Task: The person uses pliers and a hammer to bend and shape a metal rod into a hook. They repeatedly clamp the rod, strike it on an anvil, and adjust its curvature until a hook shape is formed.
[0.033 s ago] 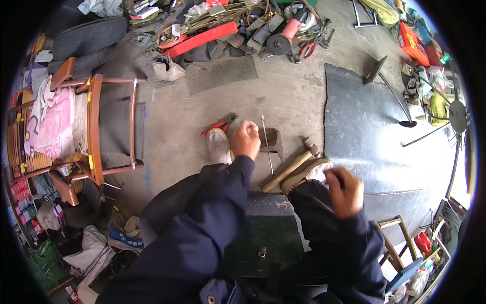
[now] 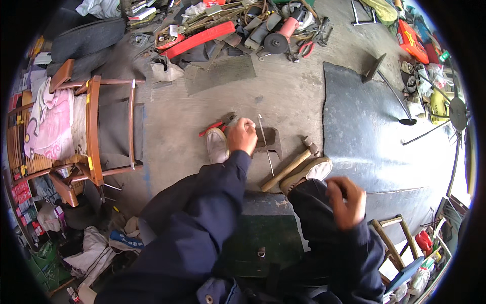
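Observation:
My left hand [image 2: 243, 137] is closed with curled fingers, just left of a thin metal rod [image 2: 266, 149]. Whatever its fingers hold, if anything, is hidden. That rod slants across a dark, angular metal block [image 2: 274, 141] on the floor. Past my left shoe lies a pair of red-handled pliers [image 2: 213, 127], partly covered by the shoe and hand. A wooden-handled hammer [image 2: 287, 169] rests beside my right shoe [image 2: 307, 173]. Over my right leg my right hand [image 2: 348, 203] is loosely closed, thumb near the bent fingers, and I cannot make out anything in it.
An angle grinder [image 2: 284, 36] lies among piled tools and scraps at the far side. On the left is a wooden chair [image 2: 93, 129] draped with pink cloth. Dark sheeting [image 2: 359, 121] covers the floor at right. A dark green box [image 2: 263, 240] sits between my legs.
My right hand has dropped slightly toward me and to the right. The left hand has shifted a little left, away from the rod. The rod, block and hammer stay in place.

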Demonstrator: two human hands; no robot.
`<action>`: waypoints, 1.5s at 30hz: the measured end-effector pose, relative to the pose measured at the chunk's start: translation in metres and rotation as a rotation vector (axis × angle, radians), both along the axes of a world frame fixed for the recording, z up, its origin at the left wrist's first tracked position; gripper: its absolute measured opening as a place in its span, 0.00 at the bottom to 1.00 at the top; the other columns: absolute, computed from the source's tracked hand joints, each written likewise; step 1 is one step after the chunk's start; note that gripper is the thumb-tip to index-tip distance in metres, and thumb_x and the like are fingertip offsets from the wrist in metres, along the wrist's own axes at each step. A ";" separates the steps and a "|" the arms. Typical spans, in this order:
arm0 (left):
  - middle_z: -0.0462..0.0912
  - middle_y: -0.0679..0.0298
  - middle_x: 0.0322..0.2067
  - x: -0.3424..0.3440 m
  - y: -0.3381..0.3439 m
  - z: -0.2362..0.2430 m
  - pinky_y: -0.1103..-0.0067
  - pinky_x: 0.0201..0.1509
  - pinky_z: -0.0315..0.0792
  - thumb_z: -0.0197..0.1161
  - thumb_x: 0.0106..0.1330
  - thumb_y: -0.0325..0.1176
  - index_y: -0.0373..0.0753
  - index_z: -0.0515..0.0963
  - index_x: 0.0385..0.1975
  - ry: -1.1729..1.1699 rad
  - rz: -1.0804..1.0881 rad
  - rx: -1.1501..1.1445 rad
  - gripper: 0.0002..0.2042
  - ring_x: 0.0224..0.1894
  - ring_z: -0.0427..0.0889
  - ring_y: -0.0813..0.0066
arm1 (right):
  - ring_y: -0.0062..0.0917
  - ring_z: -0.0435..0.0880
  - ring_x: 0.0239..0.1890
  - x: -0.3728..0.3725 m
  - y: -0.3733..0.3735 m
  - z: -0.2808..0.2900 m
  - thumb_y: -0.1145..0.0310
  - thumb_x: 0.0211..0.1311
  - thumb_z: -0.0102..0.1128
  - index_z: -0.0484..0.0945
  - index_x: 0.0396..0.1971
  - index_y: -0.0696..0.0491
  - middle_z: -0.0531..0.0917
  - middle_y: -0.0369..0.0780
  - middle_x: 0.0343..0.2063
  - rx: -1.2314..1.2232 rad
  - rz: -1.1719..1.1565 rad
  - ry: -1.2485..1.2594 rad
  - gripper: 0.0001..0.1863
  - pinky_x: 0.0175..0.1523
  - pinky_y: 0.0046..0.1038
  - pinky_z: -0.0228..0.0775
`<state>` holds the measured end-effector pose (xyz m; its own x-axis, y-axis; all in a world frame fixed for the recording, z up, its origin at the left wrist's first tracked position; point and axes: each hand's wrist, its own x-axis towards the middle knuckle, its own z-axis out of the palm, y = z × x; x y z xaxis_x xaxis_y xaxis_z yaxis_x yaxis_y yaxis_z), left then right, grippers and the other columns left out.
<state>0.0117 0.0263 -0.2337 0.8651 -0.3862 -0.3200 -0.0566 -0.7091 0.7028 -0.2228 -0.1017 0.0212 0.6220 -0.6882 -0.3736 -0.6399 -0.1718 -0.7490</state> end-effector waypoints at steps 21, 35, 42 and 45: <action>0.80 0.65 0.25 0.079 -0.128 0.046 0.80 0.19 0.71 0.50 0.78 0.36 0.38 0.77 0.42 0.398 -0.018 -0.610 0.11 0.18 0.78 0.79 | 0.32 0.86 0.32 -0.041 -0.018 -0.015 0.76 0.62 0.62 0.81 0.42 0.62 0.85 0.49 0.31 0.196 -0.091 -0.084 0.10 0.39 0.27 0.76; 0.76 0.72 0.22 -0.104 -0.008 0.362 0.86 0.27 0.61 0.53 0.78 0.37 0.39 0.81 0.41 0.520 -0.838 -0.508 0.12 0.22 0.67 0.89 | 0.18 0.82 0.34 -0.066 0.055 0.091 0.70 0.74 0.59 0.79 0.54 0.61 0.85 0.37 0.35 0.346 -0.566 -0.988 0.15 0.40 0.22 0.77; 0.81 0.66 0.24 -0.162 0.066 0.417 0.80 0.33 0.71 0.60 0.72 0.28 0.32 0.81 0.41 0.321 -0.932 -0.540 0.07 0.26 0.75 0.83 | 0.15 0.78 0.19 -0.116 0.131 0.139 0.70 0.72 0.62 0.84 0.39 0.58 0.85 0.35 0.27 0.373 -0.520 -1.005 0.07 0.25 0.18 0.70; 0.81 0.60 0.23 -0.157 0.089 0.435 0.78 0.32 0.71 0.62 0.69 0.28 0.33 0.82 0.39 0.084 -0.942 -0.447 0.06 0.26 0.75 0.82 | 0.19 0.80 0.19 -0.137 0.153 0.147 0.65 0.72 0.62 0.84 0.38 0.58 0.86 0.40 0.26 0.462 -0.611 -1.047 0.11 0.24 0.22 0.74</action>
